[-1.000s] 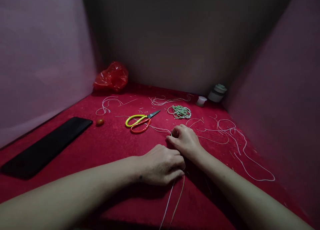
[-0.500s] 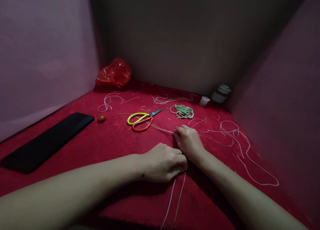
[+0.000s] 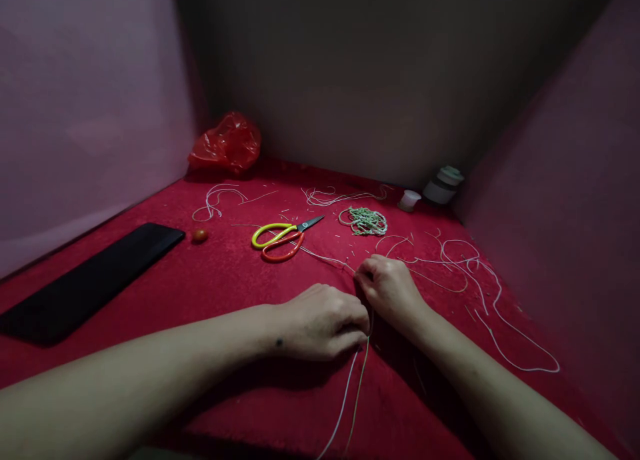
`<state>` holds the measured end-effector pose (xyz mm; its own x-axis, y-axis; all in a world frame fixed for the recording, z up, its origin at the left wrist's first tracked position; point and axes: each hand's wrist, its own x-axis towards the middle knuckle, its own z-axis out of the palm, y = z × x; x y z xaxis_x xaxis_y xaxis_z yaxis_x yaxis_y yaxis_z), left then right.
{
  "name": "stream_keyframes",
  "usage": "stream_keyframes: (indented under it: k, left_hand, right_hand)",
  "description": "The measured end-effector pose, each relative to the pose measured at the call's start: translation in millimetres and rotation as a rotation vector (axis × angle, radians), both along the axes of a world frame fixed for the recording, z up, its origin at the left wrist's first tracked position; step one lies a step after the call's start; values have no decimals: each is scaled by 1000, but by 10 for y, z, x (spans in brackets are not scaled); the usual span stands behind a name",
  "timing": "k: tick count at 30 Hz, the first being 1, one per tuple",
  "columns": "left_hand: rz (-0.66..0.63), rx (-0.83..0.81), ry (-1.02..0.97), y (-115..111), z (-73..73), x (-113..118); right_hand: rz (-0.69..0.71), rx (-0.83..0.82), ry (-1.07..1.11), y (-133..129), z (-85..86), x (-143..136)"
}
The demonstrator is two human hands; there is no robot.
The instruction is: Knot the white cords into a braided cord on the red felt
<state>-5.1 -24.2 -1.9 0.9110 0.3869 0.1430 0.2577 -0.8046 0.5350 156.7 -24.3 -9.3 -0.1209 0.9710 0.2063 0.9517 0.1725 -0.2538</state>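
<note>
Thin cords pass through both of my hands, low in the middle of the head view. My left hand (image 3: 327,321) is closed with its fingers curled, and a pale cord (image 3: 345,407) and a greenish cord (image 3: 359,397) trail from it toward the front edge. Just beyond and to the right, my right hand (image 3: 393,283) pinches cord at its fingertips. From there pale strands (image 3: 325,255) run back to the left, passing under the scissors (image 3: 287,239), which have one yellow and one red handle. The exact place where the cords are gripped is hidden by the fingers.
A green braided cord bundle (image 3: 367,221) lies beyond my hands. Loose white cords (image 3: 493,300) spread to the right. A black flat slab (image 3: 95,283) and a small brown bead (image 3: 200,235) lie left. At the back are a red plastic bag (image 3: 227,143), a white spool (image 3: 409,201) and a jar (image 3: 444,185).
My right hand has shifted slightly right and toward me, and my left hand slightly left, so the gap between them has widened. Cord now shows between them.
</note>
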Motion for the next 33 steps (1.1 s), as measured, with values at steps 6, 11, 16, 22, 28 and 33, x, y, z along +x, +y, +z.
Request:
stream_keyframes:
  k: [6, 11, 16, 22, 28, 33]
  left_hand:
    - [318, -51, -178, 177, 4, -4]
    - [671, 265, -196, 457, -34, -96]
    - [543, 329, -95, 491, -74, -91]
    - [518, 266, -5, 468, -145, -32]
    - [552, 234, -3, 470, -168, 3]
    - [562, 245, 3, 468, -175, 26]
  right_hand:
    - [31, -20, 112, 16, -13, 41]
    - [43, 49, 249, 50, -38, -1]
    - [5, 31, 190, 78, -54, -80]
    - [-16, 42, 239, 62, -81, -77]
    - [-9, 70, 299, 36, -110, -85]
    - [-18, 91, 354, 37, -123, -97]
